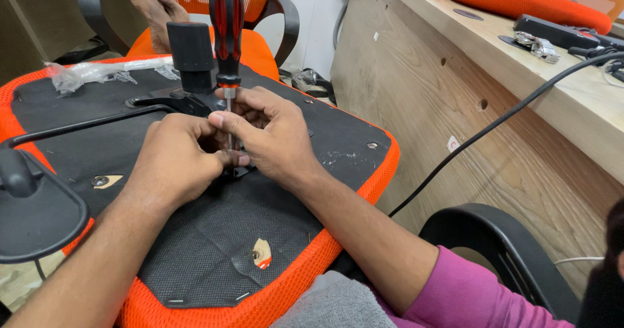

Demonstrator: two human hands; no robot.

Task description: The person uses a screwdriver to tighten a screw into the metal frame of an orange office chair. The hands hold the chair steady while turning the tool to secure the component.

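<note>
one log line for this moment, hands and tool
left hand: steadies screwdriver tip | right hand: pinches screwdriver shaft | screwdriver: upright, red-black handle | under: upturned chair seat, black underside, orange edge

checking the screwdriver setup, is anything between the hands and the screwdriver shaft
Nothing visible. The right hand pinches the screwdriver shaft directly, and the left hand closes in beside it at the base. The tip's contact with the seat underside is hidden by the fingers.

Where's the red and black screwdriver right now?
In the head view, the screwdriver stands upright at top centre over the upturned chair seat, its shaft pinched between the left hand and right hand.
</note>
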